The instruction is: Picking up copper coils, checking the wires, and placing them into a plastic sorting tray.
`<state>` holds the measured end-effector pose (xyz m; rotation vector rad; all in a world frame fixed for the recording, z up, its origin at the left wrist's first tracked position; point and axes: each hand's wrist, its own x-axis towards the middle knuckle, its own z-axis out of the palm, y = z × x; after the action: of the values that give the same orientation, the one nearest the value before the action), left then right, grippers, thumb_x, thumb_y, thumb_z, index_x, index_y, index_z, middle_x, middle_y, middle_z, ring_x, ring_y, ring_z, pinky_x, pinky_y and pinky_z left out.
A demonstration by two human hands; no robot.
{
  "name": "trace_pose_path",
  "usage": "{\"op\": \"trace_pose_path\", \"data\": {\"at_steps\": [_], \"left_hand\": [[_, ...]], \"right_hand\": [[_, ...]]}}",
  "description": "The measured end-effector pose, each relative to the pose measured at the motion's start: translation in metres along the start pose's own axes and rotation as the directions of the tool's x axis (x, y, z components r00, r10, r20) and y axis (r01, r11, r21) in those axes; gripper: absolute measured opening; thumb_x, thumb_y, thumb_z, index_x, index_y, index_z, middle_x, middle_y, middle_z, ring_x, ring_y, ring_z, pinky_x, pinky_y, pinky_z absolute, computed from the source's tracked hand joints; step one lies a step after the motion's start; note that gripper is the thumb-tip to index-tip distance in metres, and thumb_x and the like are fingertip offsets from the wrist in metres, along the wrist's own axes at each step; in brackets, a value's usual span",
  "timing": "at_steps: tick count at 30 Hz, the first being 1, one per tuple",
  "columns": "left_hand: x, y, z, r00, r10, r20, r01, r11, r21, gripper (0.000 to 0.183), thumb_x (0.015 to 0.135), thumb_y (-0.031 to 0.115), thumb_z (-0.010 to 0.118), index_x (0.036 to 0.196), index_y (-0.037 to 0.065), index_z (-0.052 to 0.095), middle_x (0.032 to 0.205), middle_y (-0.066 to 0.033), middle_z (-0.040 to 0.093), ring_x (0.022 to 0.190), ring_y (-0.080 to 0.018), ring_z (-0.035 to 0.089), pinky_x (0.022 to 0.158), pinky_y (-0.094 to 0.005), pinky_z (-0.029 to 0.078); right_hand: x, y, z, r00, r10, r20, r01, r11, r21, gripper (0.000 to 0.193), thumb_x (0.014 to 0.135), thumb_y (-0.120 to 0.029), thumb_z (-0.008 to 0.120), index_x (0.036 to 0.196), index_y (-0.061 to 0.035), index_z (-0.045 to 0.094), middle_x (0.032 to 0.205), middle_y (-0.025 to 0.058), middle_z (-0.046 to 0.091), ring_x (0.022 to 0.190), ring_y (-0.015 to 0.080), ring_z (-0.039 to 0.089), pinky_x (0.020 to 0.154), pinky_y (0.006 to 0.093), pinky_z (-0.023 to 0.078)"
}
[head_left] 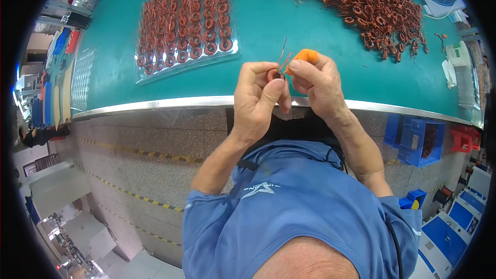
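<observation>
Between the thumb and fingers of my left hand [258, 95] is a small copper-wound ring coil [274, 75], held just above the table's front edge. Reddish wire leads [282, 54] stick up from it, away from me. My right hand [320, 80] wears an orange finger cover [306, 56] on its index finger. Its thumb and index finger pinch a lead right beside the coil; the tip of that lead is hidden between them. Part of the coil is covered by my left thumb.
On the green table [253, 26], a clear plastic tray [191, 63] at the left holds rows of upright coils. A big heap of loose coils [361, 10] lies at the far right. Blue bins [417, 142] and a red bin [465, 138] stand below the table's right side.
</observation>
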<state>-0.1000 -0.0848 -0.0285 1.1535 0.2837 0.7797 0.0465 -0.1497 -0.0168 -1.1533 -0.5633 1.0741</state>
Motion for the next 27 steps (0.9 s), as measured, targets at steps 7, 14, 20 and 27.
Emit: {"op": "trace_pose_path", "data": {"at_steps": [7,14,20,27], "left_hand": [[-0.005,-0.006,-0.006,0.998,0.003,-0.058,-0.002,1.000,0.026,0.031,0.102,0.019,0.044,0.126,0.001,0.035,0.075,-0.0087,0.054,0.063,-0.0147,0.054,0.056,-0.0260,0.046],[-0.004,-0.005,-0.006,0.970,-0.155,-0.188,0.173,0.981,0.088,0.025,0.100,0.021,0.050,0.114,0.000,0.051,0.072,-0.0032,0.053,0.060,-0.0099,0.052,0.051,-0.0225,0.042],[-0.005,-0.015,0.000,0.966,-0.153,-0.209,0.133,0.985,-0.105,0.022,0.100,0.020,0.050,0.109,0.000,0.054,0.069,-0.0028,0.051,0.058,-0.0108,0.049,0.050,-0.0232,0.040],[-0.021,-0.010,0.001,0.963,-0.112,-0.246,0.120,0.993,0.019,0.021,0.101,0.014,0.044,0.120,0.004,0.043,0.071,-0.0019,0.050,0.060,-0.0070,0.046,0.053,-0.0200,0.038]], "right_hand": [[0.007,0.001,0.002,0.987,0.048,0.155,-0.029,0.992,-0.121,0.037,0.086,-0.031,0.071,0.105,0.0003,0.066,0.087,0.0041,0.065,0.075,0.0078,0.056,0.071,0.0220,0.046],[0.004,0.018,0.005,0.982,-0.122,0.142,0.149,0.969,-0.197,0.034,0.094,-0.029,0.061,0.111,0.0004,0.066,0.094,0.0066,0.068,0.085,0.0116,0.061,0.078,0.0241,0.048],[0.009,0.023,-0.001,0.990,-0.033,0.136,0.046,0.994,-0.095,0.033,0.097,-0.032,0.057,0.103,-0.0006,0.068,0.081,0.0027,0.065,0.076,0.0087,0.058,0.071,0.0232,0.047],[0.009,0.030,0.012,0.990,0.119,0.070,-0.122,0.992,0.040,0.032,0.099,-0.032,0.054,0.091,-0.0025,0.066,0.077,-0.0001,0.060,0.067,0.0074,0.053,0.063,0.0207,0.044]]}}
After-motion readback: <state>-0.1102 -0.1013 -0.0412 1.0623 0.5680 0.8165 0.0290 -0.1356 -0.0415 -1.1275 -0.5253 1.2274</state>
